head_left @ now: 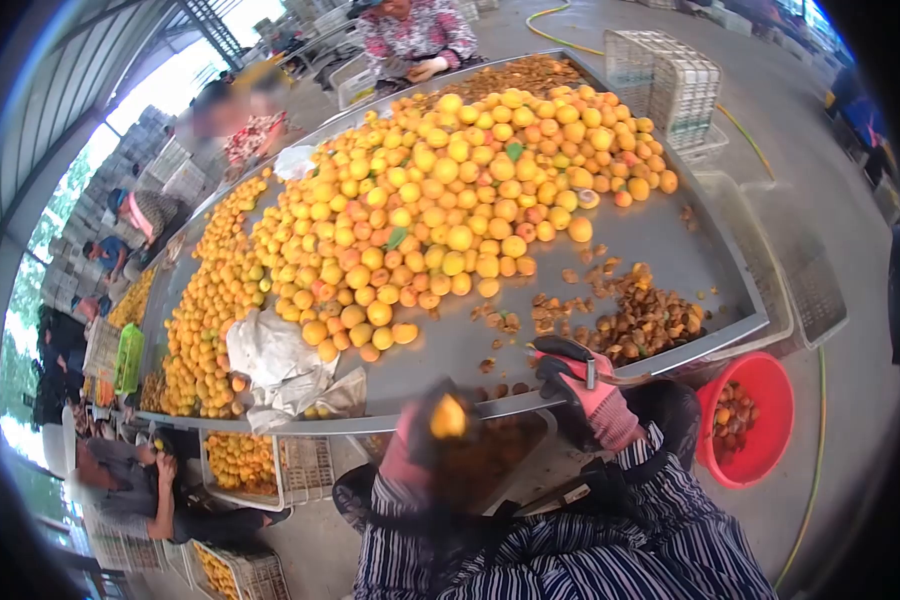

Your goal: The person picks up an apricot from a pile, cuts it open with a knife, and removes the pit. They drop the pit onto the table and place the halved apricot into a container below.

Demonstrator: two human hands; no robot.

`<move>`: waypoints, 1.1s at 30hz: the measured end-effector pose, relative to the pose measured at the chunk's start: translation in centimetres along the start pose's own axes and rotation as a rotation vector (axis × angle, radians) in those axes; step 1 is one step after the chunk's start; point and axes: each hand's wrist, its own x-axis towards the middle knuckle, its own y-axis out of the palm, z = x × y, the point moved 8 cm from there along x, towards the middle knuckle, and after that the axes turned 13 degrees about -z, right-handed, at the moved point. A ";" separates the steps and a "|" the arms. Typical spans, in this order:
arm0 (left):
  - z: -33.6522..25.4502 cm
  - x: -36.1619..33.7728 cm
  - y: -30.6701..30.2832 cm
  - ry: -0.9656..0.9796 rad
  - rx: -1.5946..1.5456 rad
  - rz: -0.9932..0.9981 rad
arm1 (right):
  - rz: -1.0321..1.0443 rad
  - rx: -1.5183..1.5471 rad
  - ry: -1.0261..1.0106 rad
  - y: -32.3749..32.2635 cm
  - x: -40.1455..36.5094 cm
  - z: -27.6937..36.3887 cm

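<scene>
Worktop (660, 235) — grey metal, raised rim. Carries a broad heap of yellow-orange fruit (440, 190); brown pieces (650, 318) piled toward near right corner; crumpled whitish sheet (278, 355) — near edge, touching fruit.

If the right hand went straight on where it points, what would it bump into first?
Probably the loose brown bits on the table, though the right hand might pass above them; its height is unclear.

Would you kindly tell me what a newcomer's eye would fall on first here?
Probably the heap of yellow-orange fruit spread across the grey table. Next, the bright red tub beside the table's near right corner. Then perhaps the blurred, gloved left hand at the near edge, with a yellow-orange piece in its grip.
</scene>
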 end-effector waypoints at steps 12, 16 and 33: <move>-3.3 -1.1 -10.3 0.339 0.914 -0.598 | -0.013 -0.253 -0.134 0.7 -0.1 -0.5; -9.6 6.4 -5.2 0.683 1.442 -0.650 | 0.042 -0.142 -0.207 -0.1 0.4 -2.8; -6.5 2.7 -4.5 -0.033 -0.131 -0.132 | -0.040 -0.573 -0.396 0.3 -1.3 0.8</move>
